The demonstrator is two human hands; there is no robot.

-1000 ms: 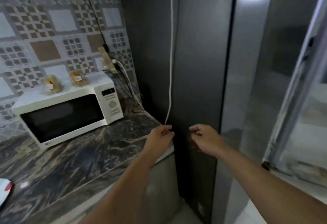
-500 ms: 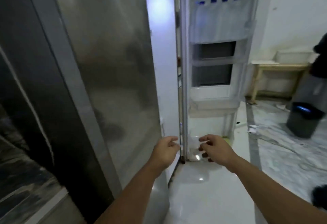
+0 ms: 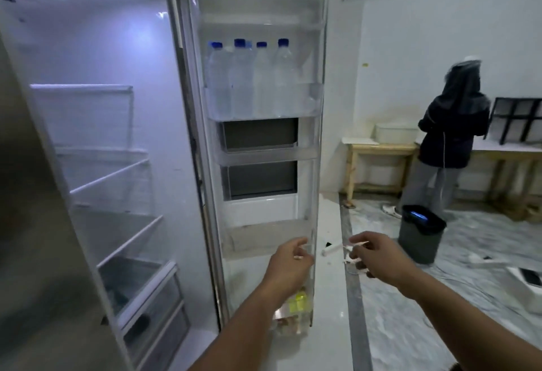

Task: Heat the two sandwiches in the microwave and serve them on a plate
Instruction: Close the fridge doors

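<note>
Fridge door stood open. Left hand and right hand hovered with loosely curled fingers; any hold could not be told.

Your left hand pinches a small white scrap and your right hand pinches a thin white strip; what these are is too small to tell. Just below your left wrist, in the lowest bin of the open fridge door, sits a clear packet with a yellow label and brownish contents. Whether it holds a sandwich cannot be told.
</note>
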